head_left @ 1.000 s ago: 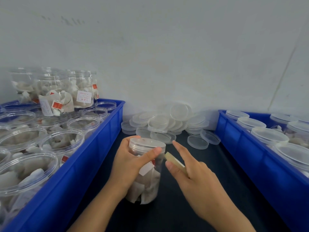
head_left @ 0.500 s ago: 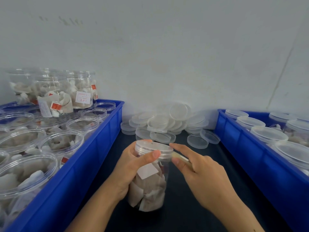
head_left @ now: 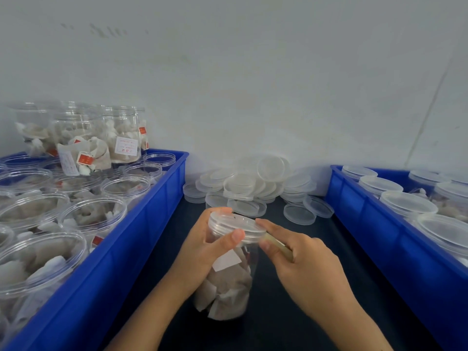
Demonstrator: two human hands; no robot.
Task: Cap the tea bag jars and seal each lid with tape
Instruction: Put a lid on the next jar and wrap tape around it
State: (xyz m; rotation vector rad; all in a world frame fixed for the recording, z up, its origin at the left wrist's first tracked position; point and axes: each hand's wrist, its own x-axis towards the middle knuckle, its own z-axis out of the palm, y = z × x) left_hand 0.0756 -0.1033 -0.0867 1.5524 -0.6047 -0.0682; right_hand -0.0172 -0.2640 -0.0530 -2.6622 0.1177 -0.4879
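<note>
A clear plastic jar full of tea bags stands on the dark table in front of me, tilted a little, with a clear lid on top. My left hand grips the jar just under the lid, thumb across the front. My right hand pinches a yellowish strip of tape between thumb and fingers. The strip's end touches the lid's right rim, where my index finger rests.
A blue bin on the left holds several open jars of tea bags, with more jars stacked at its back. A blue bin on the right holds lidded jars. A pile of loose clear lids lies against the wall.
The jar has been tilted and drawn nearer to me. My right hand has brought the tape strip from just off the lid up against its right rim.
</note>
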